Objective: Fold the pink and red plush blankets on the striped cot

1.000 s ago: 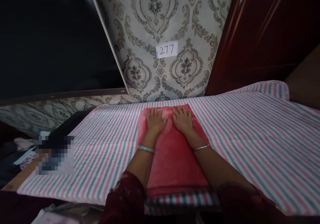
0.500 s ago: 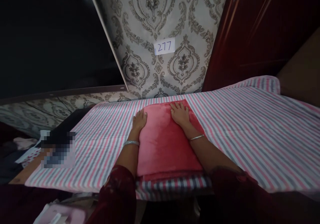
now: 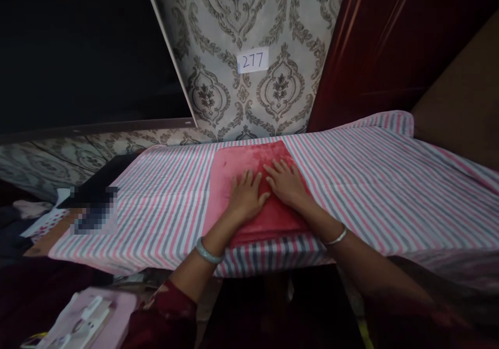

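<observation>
A folded red cloth (image 3: 241,162) lies on a table covered with a pink, grey and white striped sheet (image 3: 370,177). My left hand (image 3: 245,198) rests flat on the middle of the red cloth, fingers stretched out. My right hand (image 3: 284,181) lies flat beside it on the cloth, fingers spread, almost touching the left. Each wrist wears a silver bangle. Neither hand holds anything.
Patterned wallpaper with a paper label reading 277 (image 3: 252,60) is behind the table. A dark red cabinet (image 3: 382,42) stands at the right, a dark screen (image 3: 78,52) at the left. A pink box (image 3: 89,320) sits low at the left.
My left hand has moved from the cloth's left edge onto its middle. Both hands have slid back toward me along the cloth. The view has pulled back and tilted down.
</observation>
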Motion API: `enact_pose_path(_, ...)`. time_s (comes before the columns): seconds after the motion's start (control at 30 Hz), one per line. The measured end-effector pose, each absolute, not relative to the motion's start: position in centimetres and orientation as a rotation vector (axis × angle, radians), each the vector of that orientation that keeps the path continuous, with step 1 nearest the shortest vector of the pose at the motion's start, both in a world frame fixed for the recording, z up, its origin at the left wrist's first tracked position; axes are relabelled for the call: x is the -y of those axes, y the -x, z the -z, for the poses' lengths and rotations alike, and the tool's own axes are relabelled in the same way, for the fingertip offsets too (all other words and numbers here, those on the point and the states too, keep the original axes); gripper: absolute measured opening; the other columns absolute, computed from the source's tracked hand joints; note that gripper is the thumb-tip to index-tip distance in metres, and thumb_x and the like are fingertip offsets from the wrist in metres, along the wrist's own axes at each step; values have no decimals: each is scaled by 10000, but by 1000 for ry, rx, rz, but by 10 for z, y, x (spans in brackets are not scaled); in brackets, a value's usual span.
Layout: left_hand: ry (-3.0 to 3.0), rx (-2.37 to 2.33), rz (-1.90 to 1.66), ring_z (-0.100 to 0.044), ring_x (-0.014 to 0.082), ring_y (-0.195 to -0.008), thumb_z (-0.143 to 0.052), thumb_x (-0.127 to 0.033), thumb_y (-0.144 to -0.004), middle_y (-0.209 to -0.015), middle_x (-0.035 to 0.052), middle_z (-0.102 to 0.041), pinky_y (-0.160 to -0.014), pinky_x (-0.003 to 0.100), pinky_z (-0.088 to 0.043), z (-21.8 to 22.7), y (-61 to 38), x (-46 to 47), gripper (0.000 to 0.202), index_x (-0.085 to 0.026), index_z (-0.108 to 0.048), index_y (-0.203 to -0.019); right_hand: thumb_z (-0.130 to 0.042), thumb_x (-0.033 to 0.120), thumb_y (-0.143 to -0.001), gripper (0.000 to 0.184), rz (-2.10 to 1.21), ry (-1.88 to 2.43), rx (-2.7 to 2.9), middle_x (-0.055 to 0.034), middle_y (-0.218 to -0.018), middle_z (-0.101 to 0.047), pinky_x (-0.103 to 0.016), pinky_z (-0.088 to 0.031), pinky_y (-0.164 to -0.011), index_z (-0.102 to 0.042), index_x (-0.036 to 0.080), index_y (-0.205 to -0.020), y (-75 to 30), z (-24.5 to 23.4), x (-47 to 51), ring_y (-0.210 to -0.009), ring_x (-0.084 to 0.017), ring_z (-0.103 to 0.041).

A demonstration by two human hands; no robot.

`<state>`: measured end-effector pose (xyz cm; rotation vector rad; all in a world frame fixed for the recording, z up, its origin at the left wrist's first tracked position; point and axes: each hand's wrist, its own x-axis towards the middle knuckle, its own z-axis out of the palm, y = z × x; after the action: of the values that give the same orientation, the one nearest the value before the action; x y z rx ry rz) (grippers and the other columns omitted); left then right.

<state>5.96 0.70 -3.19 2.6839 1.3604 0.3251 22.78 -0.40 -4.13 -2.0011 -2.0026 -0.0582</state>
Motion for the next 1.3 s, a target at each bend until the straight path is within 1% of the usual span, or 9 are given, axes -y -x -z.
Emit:
enact_pose_path(0.13,-2755,-1406,-187,-182,340,-1565,-415,-502,-1010,-1672,175,-253,-1244,633,-106,51,-63,15,662,-183,-361,-1588,-372,374,-1051,528,59,2077,1985,-57,-1671,-293,-562,-205,-1205,-411,301,-1572,-222,67,29,-1537,-308,-226)
enact_pose_path(0.37,-2809,-1561,-104,-172,323,-1568,-395,-549,-1014,-1683,157,-220,-1251,588,-165,49,-37,11,680,-202,-344,-1596,-340,390,-1059,527,112,2052,1970,-60,-1663,-313,-558,-224,-1201,-418,289,-1570,-223,71,26,-1529,-306,-254)
enact_pose_path(0.53,-2639,-1765,-132,-120,302,-1577,-329,-460,-1045,-1697,133,-171,-1228,597,-226,59,11,18,629,-179,-304,-1607,-324,396,-1062,530,91,2079,1973,-60,-1668,-298,-556,-221,-1202,-413,290,-1573,-222,70,27,-1533,-305,-245)
enact_pose_path(0.63,-2540,-1767,-170,-173,274,-1569,-306,-404,-1052,-1686,141,-217,-1217,559,-283,65,38,21,602,-163,-295,-1603,-346,388,-1056,536,56,2082,1973,-64,-1669,-294,-562,-212,-1208,-404,284,-1578,-222,69,28,-1537,-310,-234)
enact_pose_path(0.77,-2485,-1815,-298,-279,302,-1537,-366,-397,-1031,-1651,199,-297,-1186,544,-349,57,49,9,614,-116,-330,-1575,-369,348,-1039,541,-79,2035,1974,-81,-1635,-367,-522,-267,-1205,-436,234,-1563,-234,56,17,-1512,-300,-302)
enact_pose_path(0.87,-2596,-1716,-418,-279,287,-1538,-383,-373,-1023,-1637,202,-335,-1220,496,-306,34,18,-16,609,-99,-343,-1565,-321,270,-1031,538,-36,1944,1898,-94,-1586,-450,-442,-319,-1194,-472,180,-1539,-249,30,-8,-1469,-264,-383)
enact_pose_path(0.93,-2654,-1599,-389,-250,276,-1550,-385,-358,-1019,-1650,198,-309,-1244,466,-255,14,-21,-39,614,-90,-336,-1569,-307,226,-1017,544,25,1933,1806,-99,-1563,-481,-443,-344,-1179,-486,175,-1529,-254,10,-32,-1447,-269,-413)
enact_pose_path(1.07,-2639,-1554,-290,-220,275,-1560,-345,-335,-1020,-1678,167,-248,-1246,514,-230,-10,-96,-89,608,-118,-304,-1586,-287,159,-1000,556,69,1973,1713,-111,-1559,-484,-427,-371,-1147,-513,164,-1508,-249,-9,-76,-1427,-270,-433)
enact_pose_path(1.3,-2670,-1672,-206,-229,279,-1555,-285,-390,-1026,-1663,153,-296,-1270,532,-144,41,-110,-132,642,-75,-318,-1585,-309,322,-1049,538,-16,2168,1857,-64,-1660,-324,-524,-254,-1199,-415,244,-1570,-235,50,-98,-1527,-290,-257)
